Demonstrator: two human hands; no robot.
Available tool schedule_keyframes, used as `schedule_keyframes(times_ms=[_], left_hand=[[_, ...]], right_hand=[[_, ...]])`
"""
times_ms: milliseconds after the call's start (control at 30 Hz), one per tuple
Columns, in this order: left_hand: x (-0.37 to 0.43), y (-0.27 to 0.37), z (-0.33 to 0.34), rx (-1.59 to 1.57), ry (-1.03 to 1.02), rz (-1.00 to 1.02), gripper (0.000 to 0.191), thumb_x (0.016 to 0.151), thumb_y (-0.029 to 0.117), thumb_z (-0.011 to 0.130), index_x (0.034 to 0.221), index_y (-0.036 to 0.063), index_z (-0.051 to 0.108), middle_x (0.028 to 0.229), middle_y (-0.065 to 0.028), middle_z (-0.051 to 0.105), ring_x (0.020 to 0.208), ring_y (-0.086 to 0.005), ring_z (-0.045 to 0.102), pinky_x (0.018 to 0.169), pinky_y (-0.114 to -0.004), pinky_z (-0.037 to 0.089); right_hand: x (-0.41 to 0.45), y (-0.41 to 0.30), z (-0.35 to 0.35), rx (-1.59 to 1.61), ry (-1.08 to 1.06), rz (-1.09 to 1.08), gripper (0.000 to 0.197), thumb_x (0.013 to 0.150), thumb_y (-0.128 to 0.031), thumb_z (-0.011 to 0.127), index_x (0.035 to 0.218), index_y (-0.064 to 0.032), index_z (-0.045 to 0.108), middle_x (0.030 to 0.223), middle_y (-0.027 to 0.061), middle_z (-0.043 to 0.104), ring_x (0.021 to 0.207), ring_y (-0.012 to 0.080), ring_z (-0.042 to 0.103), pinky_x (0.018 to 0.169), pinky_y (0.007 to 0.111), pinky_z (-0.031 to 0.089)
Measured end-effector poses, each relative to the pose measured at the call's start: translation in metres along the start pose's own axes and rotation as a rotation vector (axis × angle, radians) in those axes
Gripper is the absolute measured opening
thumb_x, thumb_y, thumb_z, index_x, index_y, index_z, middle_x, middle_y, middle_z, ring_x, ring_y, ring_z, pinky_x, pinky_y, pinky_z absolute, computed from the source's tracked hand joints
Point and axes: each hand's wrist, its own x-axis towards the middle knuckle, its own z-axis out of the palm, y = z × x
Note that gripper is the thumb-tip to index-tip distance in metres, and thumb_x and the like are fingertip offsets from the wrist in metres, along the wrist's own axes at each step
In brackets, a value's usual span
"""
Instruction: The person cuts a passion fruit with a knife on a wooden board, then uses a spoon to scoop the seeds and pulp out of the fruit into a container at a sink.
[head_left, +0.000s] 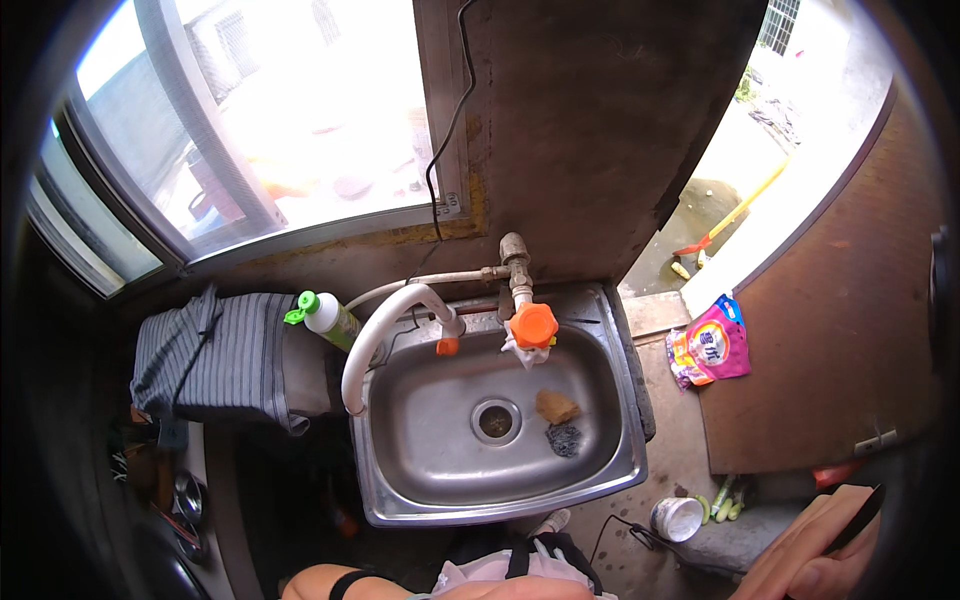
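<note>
Before me is a stainless steel sink (427, 465) with an open drain (496, 421). A tan sponge-like piece (556, 406) and a grey wire scourer (562, 440) lie in the basin, right of the drain. A white curved faucet (375, 322) arches out over the sink's left rim. Behind the basin stands an orange valve knob (533, 325) with whitish material wrapped below it. My right hand (806, 551) is at the lower right, close to the camera, with a black strap by it; its grip is unclear. My left hand is out of view; bare skin and a black band show at the bottom edge.
A green-capped bottle (330, 319) and a striped cloth (217, 360) over a bulky object are left of the sink. A pink printed bag (711, 345) rests by the brown door (832, 322). On the floor side, a white bucket (677, 519) stands near green vegetables (724, 510).
</note>
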Motion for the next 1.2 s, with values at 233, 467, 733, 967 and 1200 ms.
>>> schedule_keyframes(times_ms=[233,467,733,967,1200], left_hand=[[-0.008,0.002,-0.001,-0.046,0.0,0.045,0.042,0.073,0.002,0.07,0.106,0.0057,0.045,0.093,-0.0251,0.057,0.076,-0.0354,0.059,0.063,-0.04,0.048],[-0.019,0.002,0.01,-0.307,0.2,-0.094,0.042,0.07,0.0,0.072,0.104,0.0035,0.049,0.104,-0.0246,0.054,0.085,-0.0321,0.058,0.069,-0.038,0.048],[-0.006,0.009,-0.003,0.196,0.101,0.052,0.062,0.066,0.005,0.079,0.111,0.0024,0.037,0.1,-0.0186,0.052,0.09,-0.0268,0.056,0.075,-0.032,0.047],[-0.015,-0.004,-0.009,0.079,0.13,-0.009,0.07,0.066,0.004,0.079,0.12,0.0026,0.033,0.109,-0.0207,0.048,0.089,-0.0224,0.056,0.076,-0.03,0.046],[-0.016,-0.034,-0.036,0.121,0.251,-0.245,0.062,0.07,0.0,0.074,0.117,0.0073,0.034,0.115,-0.0096,0.047,0.105,-0.0161,0.049,0.091,-0.028,0.04]], right_hand=[[0.015,-0.002,0.008,0.082,0.177,-0.198,0.032,0.09,-0.026,0.054,0.081,0.0045,0.06,0.08,0.0231,0.064,0.07,0.0286,0.066,0.063,0.035,0.054],[0.025,0.007,0.016,0.161,0.28,-0.147,0.032,0.09,-0.026,0.052,0.081,0.0043,0.056,0.078,0.022,0.062,0.066,0.028,0.065,0.062,0.035,0.054],[0.027,0.018,0.019,0.127,0.339,-0.179,0.027,0.091,-0.021,0.05,0.085,0.0047,0.053,0.081,0.0226,0.061,0.066,0.0266,0.063,0.063,0.035,0.053],[0.04,0.042,0.022,0.202,0.449,-0.326,0.027,0.089,-0.013,0.047,0.077,0.0102,0.056,0.078,0.0315,0.061,0.069,0.0368,0.065,0.063,0.041,0.057],[0.079,0.071,0.019,0.184,0.453,-0.338,0.029,0.094,-0.014,0.042,0.093,0.0105,0.057,0.089,0.0246,0.063,0.08,0.0284,0.066,0.073,0.034,0.054]])
